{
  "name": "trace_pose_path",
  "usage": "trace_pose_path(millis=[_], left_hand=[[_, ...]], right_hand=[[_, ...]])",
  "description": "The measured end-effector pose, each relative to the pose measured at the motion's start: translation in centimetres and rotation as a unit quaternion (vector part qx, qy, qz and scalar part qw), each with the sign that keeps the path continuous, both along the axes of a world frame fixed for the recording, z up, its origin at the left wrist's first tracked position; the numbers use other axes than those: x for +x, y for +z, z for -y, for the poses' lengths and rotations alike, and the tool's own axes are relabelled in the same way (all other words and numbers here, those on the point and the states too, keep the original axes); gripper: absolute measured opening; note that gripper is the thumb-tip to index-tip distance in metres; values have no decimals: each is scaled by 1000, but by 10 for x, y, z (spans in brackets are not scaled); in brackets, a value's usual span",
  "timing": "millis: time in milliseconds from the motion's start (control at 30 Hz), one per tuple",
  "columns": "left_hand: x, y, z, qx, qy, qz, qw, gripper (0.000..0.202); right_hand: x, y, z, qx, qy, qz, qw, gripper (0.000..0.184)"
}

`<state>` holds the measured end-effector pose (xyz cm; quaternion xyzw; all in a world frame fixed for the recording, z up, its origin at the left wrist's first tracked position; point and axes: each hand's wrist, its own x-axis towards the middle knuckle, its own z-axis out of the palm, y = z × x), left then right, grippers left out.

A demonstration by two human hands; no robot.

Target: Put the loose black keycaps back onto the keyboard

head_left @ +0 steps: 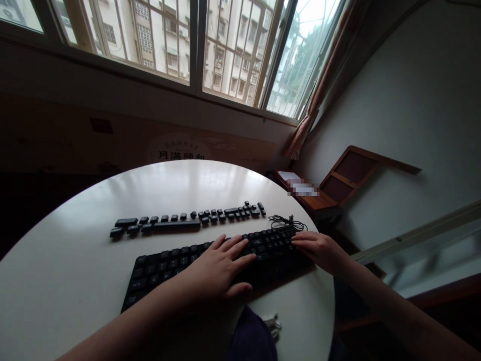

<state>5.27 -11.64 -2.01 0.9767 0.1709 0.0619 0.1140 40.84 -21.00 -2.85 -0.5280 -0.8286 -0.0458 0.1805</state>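
A black computer keyboard (161, 268) lies at a slant near the front of the table. My left hand (225, 263) rests flat across its middle, fingers spread, and hides many of the keys. At the keyboard's right end my right hand (315, 245) has its fingers pressed together over the keys; whether something small is between them is hidden. Behind the keyboard, loose black keycaps (214, 218) stand in rough rows, among them a long space bar keycap (177, 225). The keyboard's coiled cable (280, 221) lies at its back right corner.
The round white table (67, 271) carries everything. Close to me are a dark purple cloth (252, 338) and a small metallic object (274, 326) of unclear kind. Beyond the table's right edge stands a wooden chair (338, 175) with papers (291, 176) on it. Barred windows (233, 55) are behind.
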Motion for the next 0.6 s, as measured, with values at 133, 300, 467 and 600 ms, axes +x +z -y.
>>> trace_pose_path(millis=[133,300,467,600], left_hand=[[2,7,2,-4,5,-24,1000,63],[2,13,2,5,6,-39,999,62],[1,9,1,15,7,-41,999,62],[-2,8,3,16,9,-31,999,62]], right_hand=[[-2,-12,12,45,-6,-10,999,34],[-5,-11,17,45,-21,49,998,37],[-13,-6,21,33,-40,129,990,38],[-19,-6,25,45,-50,137,988,42]])
